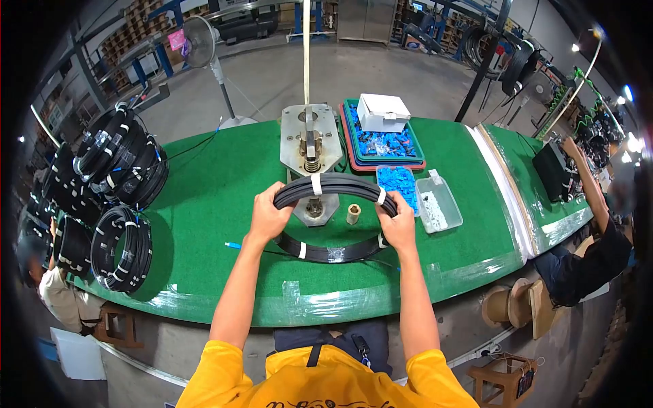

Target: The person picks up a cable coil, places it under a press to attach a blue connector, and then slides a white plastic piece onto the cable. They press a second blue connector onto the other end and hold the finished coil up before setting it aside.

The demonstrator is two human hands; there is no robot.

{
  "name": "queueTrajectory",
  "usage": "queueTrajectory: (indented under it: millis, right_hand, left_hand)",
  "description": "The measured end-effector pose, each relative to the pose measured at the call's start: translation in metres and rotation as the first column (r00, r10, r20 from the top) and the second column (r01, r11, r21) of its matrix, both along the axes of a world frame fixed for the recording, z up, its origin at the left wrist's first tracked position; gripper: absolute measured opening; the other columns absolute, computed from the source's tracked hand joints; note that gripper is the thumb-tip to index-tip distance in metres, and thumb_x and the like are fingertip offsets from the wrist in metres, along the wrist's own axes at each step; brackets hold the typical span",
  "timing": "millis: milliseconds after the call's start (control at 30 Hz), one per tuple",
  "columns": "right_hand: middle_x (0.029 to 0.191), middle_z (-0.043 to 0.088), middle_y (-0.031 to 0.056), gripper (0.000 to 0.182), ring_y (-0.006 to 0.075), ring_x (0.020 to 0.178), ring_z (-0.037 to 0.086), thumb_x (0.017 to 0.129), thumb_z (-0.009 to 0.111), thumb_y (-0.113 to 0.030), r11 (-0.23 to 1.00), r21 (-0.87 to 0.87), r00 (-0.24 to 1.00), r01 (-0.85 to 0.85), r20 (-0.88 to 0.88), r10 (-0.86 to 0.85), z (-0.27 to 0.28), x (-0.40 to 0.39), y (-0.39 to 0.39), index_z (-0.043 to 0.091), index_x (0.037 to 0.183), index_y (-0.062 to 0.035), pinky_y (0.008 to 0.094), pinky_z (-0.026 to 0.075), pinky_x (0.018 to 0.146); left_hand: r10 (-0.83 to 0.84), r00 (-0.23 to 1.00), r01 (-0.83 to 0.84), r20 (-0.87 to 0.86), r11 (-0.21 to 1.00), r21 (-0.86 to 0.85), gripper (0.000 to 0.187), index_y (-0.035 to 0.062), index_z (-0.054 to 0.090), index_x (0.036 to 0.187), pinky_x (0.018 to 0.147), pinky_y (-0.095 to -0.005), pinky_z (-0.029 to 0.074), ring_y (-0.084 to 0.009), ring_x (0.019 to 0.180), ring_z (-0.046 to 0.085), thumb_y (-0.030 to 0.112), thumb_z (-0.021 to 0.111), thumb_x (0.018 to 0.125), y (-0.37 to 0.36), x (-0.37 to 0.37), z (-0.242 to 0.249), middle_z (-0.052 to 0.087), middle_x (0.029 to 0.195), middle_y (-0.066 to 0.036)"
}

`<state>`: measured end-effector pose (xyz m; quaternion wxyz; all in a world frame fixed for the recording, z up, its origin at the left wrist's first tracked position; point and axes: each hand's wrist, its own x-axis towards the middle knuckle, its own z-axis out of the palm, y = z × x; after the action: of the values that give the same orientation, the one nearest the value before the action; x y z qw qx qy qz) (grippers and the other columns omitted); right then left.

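Both my hands hold a coil of black cable (336, 253) bound with white ties, tilted up over the green table. My left hand (269, 216) wraps round its left side, and my right hand (398, 221) grips the right side. A blue connector (232, 245) on a cable end lies left of the coil. Right behind the coil stands a metal press (311, 146), partly hidden by it. A small brass-coloured cylinder (353, 214) stands near the press's base.
Stacked black coils (122, 248) fill the table's left end. Right of the press are trays of blue parts (384, 144) with a white box (383, 113), a blue-filled bin (397, 183) and a clear bin of white parts (435, 209). Other people sit at both ends.
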<state>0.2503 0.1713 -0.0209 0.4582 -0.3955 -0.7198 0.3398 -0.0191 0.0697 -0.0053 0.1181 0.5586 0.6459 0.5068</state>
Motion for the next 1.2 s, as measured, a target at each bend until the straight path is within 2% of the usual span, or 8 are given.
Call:
queueTrajectory:
  millis: [167,400,500,767,933,1000,1100,1200]
  right_hand:
    - [0.076,0.065,0.0156,0.02,0.0279,0.069,0.066,0.076,0.067,-0.002,0.991,0.122,0.999,-0.048,0.03,0.045,0.011,-0.007,-0.004,0.061,0.095,-0.0006,0.0353,0.051,0.066]
    - [0.076,0.064,0.0151,0.021,0.028,0.069,0.065,0.077,0.064,-0.001,0.989,0.127,0.996,-0.072,0.061,0.065,0.01,-0.004,-0.002,0.059,0.097,-0.0006,0.0353,0.05,0.066]
    - [0.077,0.062,0.0147,0.02,0.0246,0.068,0.062,0.079,0.063,-0.001,0.998,0.029,0.995,-0.054,0.083,0.051,0.003,0.006,0.001,0.059,0.099,-0.0004,0.0342,0.049,0.067]
    - [0.076,0.063,0.012,0.019,0.0223,0.069,0.062,0.081,0.065,-0.002,0.999,0.005,0.999,-0.034,-0.009,0.034,-0.009,0.012,-0.001,0.059,0.098,0.0,0.0342,0.05,0.069]
    - [0.097,0.063,0.0129,0.05,0.0256,0.087,0.061,0.078,0.072,-0.008,0.998,-0.057,0.999,-0.025,-0.031,0.023,0.005,0.006,-0.01,0.052,0.124,-0.0056,0.0361,0.049,0.082]
    - [0.111,0.056,0.0148,0.068,0.0323,0.105,0.053,0.075,0.077,-0.013,0.998,0.043,0.996,0.045,0.077,-0.048,0.006,0.006,-0.02,0.044,0.134,-0.0066,0.0434,0.042,0.095]
    - [0.11,0.053,0.0149,0.059,0.038,0.111,0.044,0.072,0.076,-0.016,0.68,0.617,0.901,0.396,-0.116,-0.419,0.004,-0.005,-0.046,0.052,0.124,-0.0019,0.0532,0.032,0.1]
    - [0.104,0.055,0.0152,0.032,0.0353,0.104,0.05,0.075,0.067,-0.006,0.813,0.543,0.977,0.212,-0.101,-0.187,-0.03,-0.013,-0.071,0.06,0.106,-0.0022,0.0477,0.041,0.093]
  left_hand:
    - [-0.086,0.993,0.095,0.083,0.99,-0.104,0.019,0.0022,0.062,0.087,0.067,-0.0299,0.046,-0.0127,0.068,0.055,0.012,0.074,0.075,-0.02,-0.005,0.019,0.06,0.073,-0.002]
    - [-0.208,0.971,0.221,-0.118,0.968,0.116,0.045,0.0028,0.066,0.106,0.084,-0.0355,0.052,-0.0225,0.084,0.067,0.031,0.081,0.074,0.003,0.025,0.072,0.068,0.086,-0.008]
    - [-0.231,0.896,0.233,-0.379,0.972,-0.04,0.053,0.0063,0.065,0.116,0.083,-0.0391,0.053,-0.0339,0.092,0.067,0.04,0.079,0.078,0.019,0.038,0.071,0.07,0.102,-0.014]
    - [-0.262,0.849,0.214,-0.459,0.965,-0.155,0.043,0.0055,0.058,0.109,0.078,-0.0464,0.052,-0.0388,0.09,0.064,0.02,0.078,0.074,0.027,0.038,0.061,0.067,0.097,-0.016]
    - [-0.237,0.851,0.166,-0.468,0.968,-0.188,0.042,0.0057,0.057,0.109,0.079,-0.0478,0.051,-0.04,0.092,0.063,0.014,0.077,0.073,0.025,0.036,0.066,0.066,0.1,-0.016]
    - [-0.192,0.845,0.19,-0.499,0.98,-0.055,0.042,0.0057,0.058,0.112,0.08,-0.0461,0.051,-0.0386,0.094,0.063,0.02,0.075,0.076,0.03,0.034,0.055,0.066,0.101,-0.016]
    - [-0.16,0.871,0.2,-0.465,0.979,0.038,0.044,0.0105,0.06,0.121,0.079,-0.0437,0.051,-0.036,0.091,0.063,0.031,0.07,0.083,0.03,0.039,0.062,0.064,0.097,-0.013]
    - [-0.215,0.878,0.218,-0.428,0.975,-0.042,0.041,0.0174,0.062,0.124,0.075,-0.0413,0.051,-0.0322,0.084,0.062,0.041,0.061,0.09,0.033,0.042,0.069,0.061,0.088,-0.01]
